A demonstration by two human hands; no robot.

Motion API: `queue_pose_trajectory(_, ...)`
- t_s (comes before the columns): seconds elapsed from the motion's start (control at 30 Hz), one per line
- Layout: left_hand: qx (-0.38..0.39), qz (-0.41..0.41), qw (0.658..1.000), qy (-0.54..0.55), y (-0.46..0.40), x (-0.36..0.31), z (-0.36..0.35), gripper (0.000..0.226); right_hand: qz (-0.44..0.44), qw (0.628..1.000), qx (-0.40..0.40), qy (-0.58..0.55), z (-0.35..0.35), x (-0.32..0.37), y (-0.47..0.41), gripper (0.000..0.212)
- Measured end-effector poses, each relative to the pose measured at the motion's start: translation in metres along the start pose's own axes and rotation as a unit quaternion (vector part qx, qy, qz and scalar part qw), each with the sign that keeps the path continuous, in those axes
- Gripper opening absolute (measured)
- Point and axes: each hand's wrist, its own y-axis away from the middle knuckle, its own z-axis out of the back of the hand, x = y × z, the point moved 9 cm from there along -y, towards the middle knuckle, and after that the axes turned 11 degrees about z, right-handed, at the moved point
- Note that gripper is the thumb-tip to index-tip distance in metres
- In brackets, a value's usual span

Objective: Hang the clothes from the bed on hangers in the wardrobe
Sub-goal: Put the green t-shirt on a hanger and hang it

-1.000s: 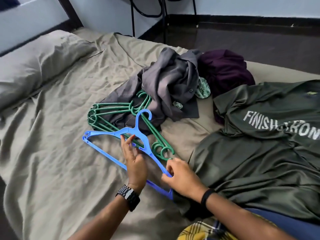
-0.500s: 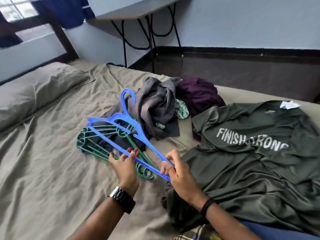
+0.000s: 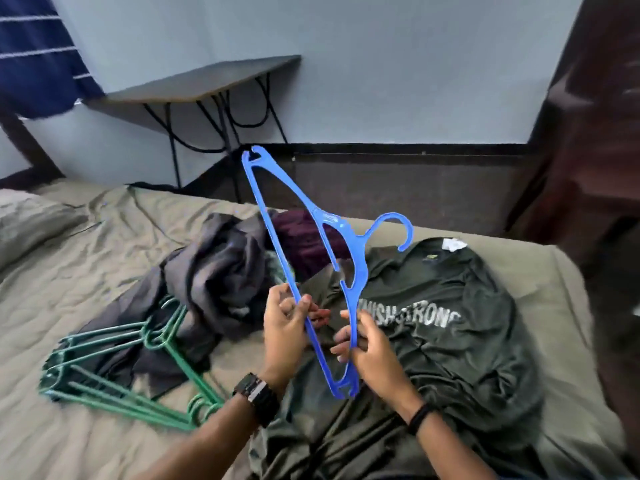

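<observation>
Blue plastic hanger (image 3: 349,251), seemingly intact

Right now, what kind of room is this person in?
Most likely a bedroom. There is a bed with a pillow, clothes piled on it such as a green T-shirt, and both hands hold a blue hanger.

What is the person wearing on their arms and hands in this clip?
Both forearms are bare, with no sleeves in view, and both hands are ungloved. The left hand has a chunky black wristwatch with a link-style band on its wrist. The right hand has a thin plain black band on its wrist. No rings are visible.
</observation>
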Motion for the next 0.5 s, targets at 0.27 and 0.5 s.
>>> queue_pose_trajectory(0.27,0.134,0.117,0.982,-0.069,-0.006,0.06,-0.125,0.017,-0.057,0.985,-0.138,0.084,0.14,-0.017,-0.005,0.044)
queue_pose_trajectory(0.5,0.16,0.194,0.967,-0.034,-0.029,0.082,-0.184,0.014,-0.023,0.948,-0.247,0.199,0.234,-0.016,0.001,0.031)
